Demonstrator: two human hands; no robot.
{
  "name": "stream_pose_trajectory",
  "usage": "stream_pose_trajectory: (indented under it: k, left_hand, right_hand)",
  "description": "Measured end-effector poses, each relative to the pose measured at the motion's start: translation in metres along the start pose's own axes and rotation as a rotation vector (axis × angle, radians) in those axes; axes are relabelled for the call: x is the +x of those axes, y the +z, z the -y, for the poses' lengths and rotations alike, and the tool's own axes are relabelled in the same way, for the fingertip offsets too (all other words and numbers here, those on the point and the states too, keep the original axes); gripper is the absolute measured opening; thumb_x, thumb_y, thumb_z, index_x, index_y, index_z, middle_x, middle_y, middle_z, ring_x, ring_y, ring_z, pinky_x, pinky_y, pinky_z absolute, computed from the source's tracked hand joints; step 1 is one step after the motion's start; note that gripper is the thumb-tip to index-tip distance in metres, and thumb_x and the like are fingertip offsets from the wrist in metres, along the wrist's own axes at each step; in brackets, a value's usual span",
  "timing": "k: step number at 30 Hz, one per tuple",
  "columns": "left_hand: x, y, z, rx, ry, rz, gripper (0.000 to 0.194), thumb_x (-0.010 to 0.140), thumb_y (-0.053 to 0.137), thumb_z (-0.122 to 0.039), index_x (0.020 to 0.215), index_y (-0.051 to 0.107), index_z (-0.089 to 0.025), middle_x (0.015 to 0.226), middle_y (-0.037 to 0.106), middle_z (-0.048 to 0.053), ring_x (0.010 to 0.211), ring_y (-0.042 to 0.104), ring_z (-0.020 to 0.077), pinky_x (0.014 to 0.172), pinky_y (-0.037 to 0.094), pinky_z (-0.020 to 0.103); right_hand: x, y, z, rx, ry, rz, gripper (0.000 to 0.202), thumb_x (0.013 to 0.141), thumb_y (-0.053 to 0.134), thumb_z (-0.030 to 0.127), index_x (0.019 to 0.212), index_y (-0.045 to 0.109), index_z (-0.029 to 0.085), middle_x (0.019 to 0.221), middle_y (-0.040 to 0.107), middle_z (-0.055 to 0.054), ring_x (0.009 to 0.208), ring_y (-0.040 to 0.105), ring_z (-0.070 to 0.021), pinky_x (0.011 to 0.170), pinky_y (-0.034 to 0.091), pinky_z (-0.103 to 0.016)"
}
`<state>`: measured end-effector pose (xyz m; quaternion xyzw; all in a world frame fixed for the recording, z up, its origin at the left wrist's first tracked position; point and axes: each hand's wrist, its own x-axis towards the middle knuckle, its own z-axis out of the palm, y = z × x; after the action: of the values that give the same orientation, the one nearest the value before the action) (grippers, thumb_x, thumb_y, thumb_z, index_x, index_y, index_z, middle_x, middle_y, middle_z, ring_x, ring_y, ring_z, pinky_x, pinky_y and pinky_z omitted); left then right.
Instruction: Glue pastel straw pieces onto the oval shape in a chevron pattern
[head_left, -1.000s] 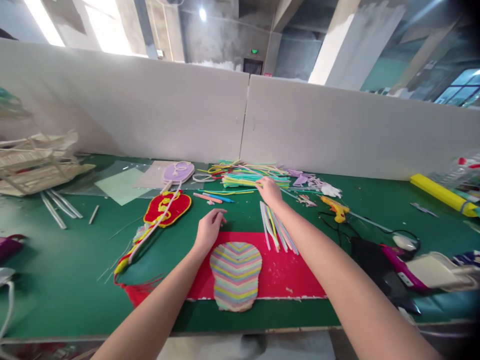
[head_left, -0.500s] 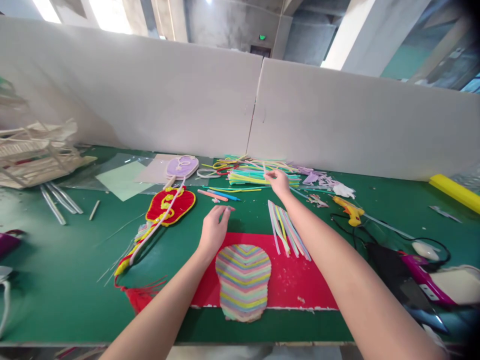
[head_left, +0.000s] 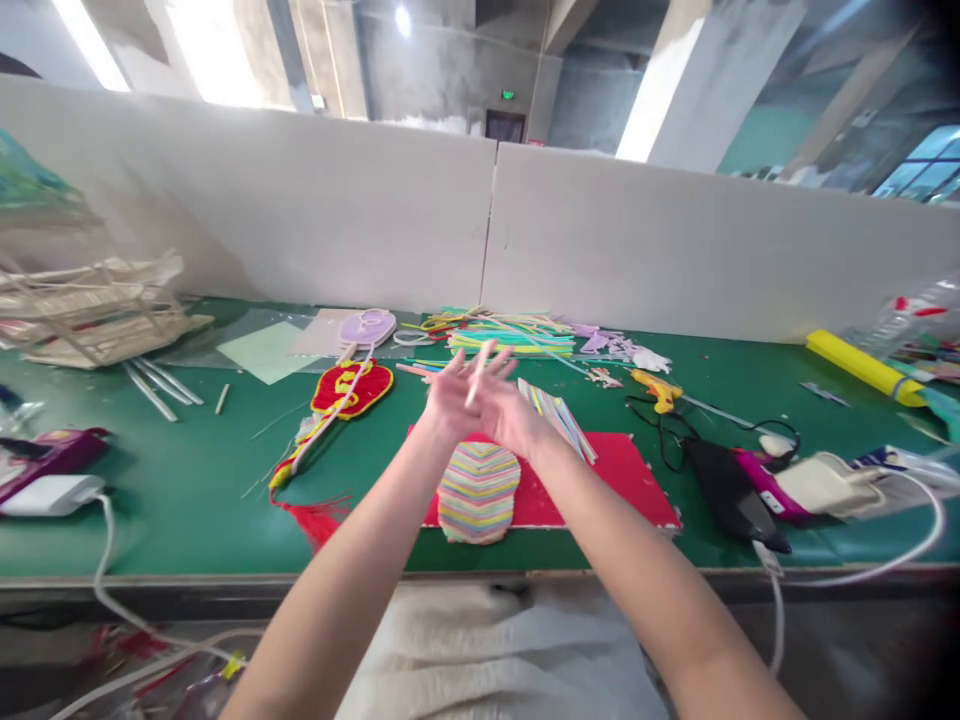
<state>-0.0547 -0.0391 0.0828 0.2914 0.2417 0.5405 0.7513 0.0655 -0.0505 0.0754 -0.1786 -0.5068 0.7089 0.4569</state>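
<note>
My left hand [head_left: 450, 397] and my right hand [head_left: 504, 405] meet above the upper edge of a red board [head_left: 619, 480]. A short pale pink pipe cleaner [head_left: 480, 374] slants upward between them, its lower end against my right palm. The fingers of my left hand are spread, beside the pipe cleaner; some fingers overlap and are slightly blurred. Below the hands, a striped panel [head_left: 480, 495] of pastel pipe cleaners in a chevron pattern lies on the board, its top partly covered. Right of it are loose pastel pipe cleaners [head_left: 562, 415], partly behind my right forearm.
Behind my hands lies a pile of coloured pipe cleaners [head_left: 517, 340]. A red and yellow fan [head_left: 364, 390] with a tassel and a lilac fan [head_left: 367, 327] are at the left. A yellow glue gun [head_left: 656, 390] with its cord lies right. A white partition [head_left: 300, 210] stands behind.
My right hand has come back from the pile with the pale pipe cleaner and joined my left hand, which has opened its fingers. The view has tilted up and shifted.
</note>
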Motion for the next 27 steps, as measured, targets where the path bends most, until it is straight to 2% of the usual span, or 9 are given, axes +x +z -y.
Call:
stream_pose_trajectory:
  k: [3, 4, 5, 7, 9, 12, 15, 18, 27]
  left_hand:
    - [-0.023, -0.004, -0.008, 0.123, 0.099, 0.063, 0.046, 0.095, 0.027, -0.043, 0.126, 0.054, -0.022, 0.136, 0.055, 0.006, 0.124, 0.051, 0.0197, 0.099, 0.044, 0.036]
    - [-0.03, -0.012, -0.013, 0.229, 0.154, 0.063, 0.045, 0.094, 0.028, -0.045, 0.126, 0.054, -0.025, 0.137, 0.053, 0.004, 0.125, 0.051, 0.0196, 0.098, 0.045, 0.036]
    - [-0.035, -0.022, -0.017, 0.349, 0.207, 0.025, 0.046, 0.093, 0.031, -0.048, 0.126, 0.054, -0.026, 0.137, 0.054, 0.004, 0.123, 0.052, 0.0201, 0.096, 0.045, 0.036]
    - [-0.043, -0.043, -0.019, 0.655, 0.259, -0.115, 0.048, 0.087, 0.042, -0.049, 0.123, 0.056, -0.022, 0.127, 0.062, 0.008, 0.114, 0.059, 0.0222, 0.092, 0.047, 0.035]
    - [-0.046, -0.06, -0.012, 1.038, 0.269, -0.202, 0.046, 0.08, 0.05, -0.05, 0.113, 0.063, -0.019, 0.113, 0.069, 0.009, 0.102, 0.064, 0.0218, 0.086, 0.05, 0.033]
    - [-0.046, -0.073, 0.011, 1.213, 0.203, -0.235, 0.028, 0.068, 0.063, -0.042, 0.082, 0.071, -0.019, 0.083, 0.073, 0.008, 0.081, 0.067, 0.0232, 0.072, 0.051, 0.031]
    - [-0.043, -0.076, 0.032, 1.309, 0.161, -0.218, 0.016, 0.061, 0.068, -0.033, 0.071, 0.072, -0.022, 0.071, 0.071, 0.005, 0.069, 0.064, 0.0214, 0.063, 0.048, 0.029]
    - [-0.043, -0.075, 0.04, 1.347, 0.111, -0.14, 0.01, 0.058, 0.069, -0.029, 0.065, 0.071, -0.022, 0.063, 0.069, 0.002, 0.062, 0.062, 0.0192, 0.058, 0.046, 0.027]
    - [-0.046, -0.073, 0.03, 1.274, 0.004, 0.012, 0.019, 0.064, 0.06, -0.031, 0.075, 0.068, -0.018, 0.072, 0.072, 0.003, 0.067, 0.066, 0.019, 0.058, 0.049, 0.026]
  right_hand:
    - [0.002, -0.033, 0.007, -0.051, -0.355, -0.549, 0.014, 0.08, 0.063, 0.029, 0.081, 0.05, 0.024, 0.114, 0.068, -0.002, 0.114, 0.059, -0.0151, 0.098, 0.046, -0.035]
    - [-0.002, -0.046, 0.012, -0.087, -0.384, -0.642, 0.015, 0.08, 0.062, 0.028, 0.079, 0.049, 0.023, 0.115, 0.067, -0.003, 0.115, 0.058, -0.0146, 0.098, 0.046, -0.035]
    - [-0.008, -0.056, 0.016, -0.135, -0.371, -0.654, 0.015, 0.08, 0.063, 0.029, 0.08, 0.049, 0.023, 0.116, 0.067, -0.004, 0.115, 0.058, -0.0154, 0.097, 0.046, -0.035]
    - [-0.027, -0.066, 0.017, -0.257, -0.304, -0.627, 0.02, 0.079, 0.064, 0.036, 0.08, 0.049, 0.023, 0.105, 0.07, -0.005, 0.103, 0.065, -0.0187, 0.09, 0.051, -0.038]
    - [-0.049, -0.064, 0.007, -0.374, -0.197, -0.55, 0.027, 0.075, 0.067, 0.043, 0.08, 0.05, 0.023, 0.085, 0.072, -0.004, 0.081, 0.069, -0.0187, 0.079, 0.054, -0.038]
    - [-0.071, -0.048, -0.017, -0.532, -0.05, -0.447, 0.031, 0.072, 0.069, 0.047, 0.079, 0.054, 0.021, 0.07, 0.07, -0.002, 0.063, 0.066, -0.0168, 0.065, 0.054, -0.033]
    - [-0.078, -0.036, -0.036, -0.718, -0.018, -0.413, 0.026, 0.076, 0.065, 0.046, 0.078, 0.059, 0.021, 0.071, 0.069, -0.003, 0.07, 0.066, -0.0181, 0.066, 0.051, -0.031]
    - [-0.081, -0.032, -0.043, -0.91, -0.035, -0.416, 0.021, 0.079, 0.062, 0.042, 0.075, 0.061, 0.021, 0.073, 0.067, -0.002, 0.072, 0.063, -0.0184, 0.066, 0.049, -0.031]
    - [-0.087, -0.046, -0.041, -0.993, -0.057, -0.331, 0.021, 0.081, 0.061, 0.042, 0.078, 0.065, 0.022, 0.079, 0.065, -0.003, 0.075, 0.061, -0.0175, 0.069, 0.049, -0.03]
